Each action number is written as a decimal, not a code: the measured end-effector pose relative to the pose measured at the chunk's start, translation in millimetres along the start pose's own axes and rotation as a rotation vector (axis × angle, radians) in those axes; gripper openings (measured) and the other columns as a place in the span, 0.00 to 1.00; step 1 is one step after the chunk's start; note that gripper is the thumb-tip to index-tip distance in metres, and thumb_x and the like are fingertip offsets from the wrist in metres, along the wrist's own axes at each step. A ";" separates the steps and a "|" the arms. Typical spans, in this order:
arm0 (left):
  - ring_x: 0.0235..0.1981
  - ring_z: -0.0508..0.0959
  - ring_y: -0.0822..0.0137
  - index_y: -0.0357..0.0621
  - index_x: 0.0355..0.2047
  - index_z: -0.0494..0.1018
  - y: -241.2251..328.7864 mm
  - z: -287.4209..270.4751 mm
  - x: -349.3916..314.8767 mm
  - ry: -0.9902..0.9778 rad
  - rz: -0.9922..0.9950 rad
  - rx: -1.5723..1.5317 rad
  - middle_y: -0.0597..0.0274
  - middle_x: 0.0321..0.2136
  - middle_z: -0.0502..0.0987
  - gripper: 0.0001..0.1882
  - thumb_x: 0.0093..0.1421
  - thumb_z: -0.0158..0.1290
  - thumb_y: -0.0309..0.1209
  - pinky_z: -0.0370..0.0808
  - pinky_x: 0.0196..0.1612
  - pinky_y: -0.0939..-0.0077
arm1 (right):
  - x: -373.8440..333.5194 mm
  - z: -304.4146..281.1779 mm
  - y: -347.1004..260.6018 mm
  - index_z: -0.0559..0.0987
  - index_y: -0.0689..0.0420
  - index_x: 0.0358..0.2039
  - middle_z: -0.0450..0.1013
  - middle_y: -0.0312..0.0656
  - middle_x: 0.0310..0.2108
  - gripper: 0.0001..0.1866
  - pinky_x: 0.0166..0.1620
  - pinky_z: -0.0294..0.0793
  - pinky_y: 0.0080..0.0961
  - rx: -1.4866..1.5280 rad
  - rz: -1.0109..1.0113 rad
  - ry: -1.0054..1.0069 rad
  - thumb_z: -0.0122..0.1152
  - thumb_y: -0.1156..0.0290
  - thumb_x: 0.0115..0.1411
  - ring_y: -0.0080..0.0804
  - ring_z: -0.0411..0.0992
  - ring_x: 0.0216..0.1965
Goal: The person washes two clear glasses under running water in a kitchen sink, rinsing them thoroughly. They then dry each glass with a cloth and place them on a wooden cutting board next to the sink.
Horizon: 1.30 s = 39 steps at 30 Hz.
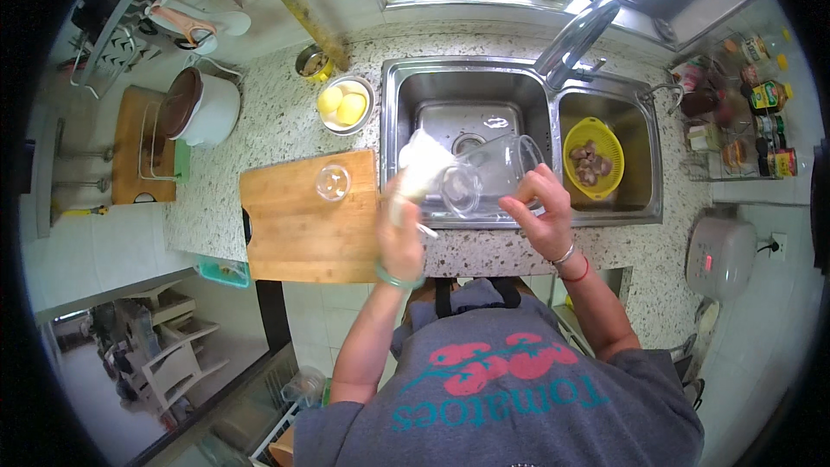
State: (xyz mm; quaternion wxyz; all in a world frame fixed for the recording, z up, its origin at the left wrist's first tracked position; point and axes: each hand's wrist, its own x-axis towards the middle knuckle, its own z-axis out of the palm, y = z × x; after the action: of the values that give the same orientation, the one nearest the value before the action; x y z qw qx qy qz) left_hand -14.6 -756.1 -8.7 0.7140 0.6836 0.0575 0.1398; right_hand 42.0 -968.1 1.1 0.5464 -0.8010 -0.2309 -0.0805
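In my right hand is a clear, see-through cup-like vessel, gripped by its wide rim and tilted over the front of the left sink basin. My left hand, blurred by motion, is closed around a whitish thing beside the vessel; its kind is too smeared to tell. To the left, a small clear bowl rests on a wooden cutting board. Behind the board stands a bowl of yellow, rounded peeled pieces.
The double sink has a tall faucet. In its right basin sits a yellow strainer basket with brownish pieces. A white pot stands at the left, a yellow cup at the back, and a bottle rack hangs at the right.
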 end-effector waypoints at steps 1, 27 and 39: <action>0.58 0.68 0.60 0.36 0.56 0.67 10.0 16.6 4.0 -0.032 0.348 0.332 0.50 0.53 0.71 0.26 0.69 0.38 0.45 0.63 0.59 0.65 | 1.1 4.0 -1.7 0.68 0.57 0.15 0.64 0.35 0.17 0.17 0.25 0.57 0.26 0.006 0.000 -0.002 0.70 0.71 0.47 0.30 0.59 0.22; 0.58 0.69 0.57 0.36 0.62 0.57 -39.7 1.6 -2.6 -0.271 -0.878 -1.183 0.51 0.57 0.68 0.42 0.64 0.33 0.62 0.63 0.61 0.59 | 0.7 -14.5 -22.5 0.67 0.54 0.18 0.67 0.36 0.22 0.19 0.27 0.68 0.30 -0.088 -0.413 -0.398 0.72 0.61 0.43 0.36 0.67 0.27; 0.53 0.72 0.63 0.36 0.55 0.64 -65.7 -13.3 -27.7 0.001 -0.767 -0.751 0.56 0.51 0.72 0.36 0.66 0.33 0.59 0.67 0.58 0.67 | -24.3 40.5 -32.0 0.68 0.50 0.19 0.65 0.30 0.22 0.14 0.24 0.67 0.24 -0.349 -0.435 -0.330 0.65 0.60 0.46 0.26 0.67 0.27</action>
State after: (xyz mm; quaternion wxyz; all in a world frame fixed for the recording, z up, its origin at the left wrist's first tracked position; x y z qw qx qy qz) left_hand -36.7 -752.7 -77.7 0.9092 0.3109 0.2497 -0.1196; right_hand 0.9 -928.6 2.8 0.3260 -0.8167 -0.4650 -0.1028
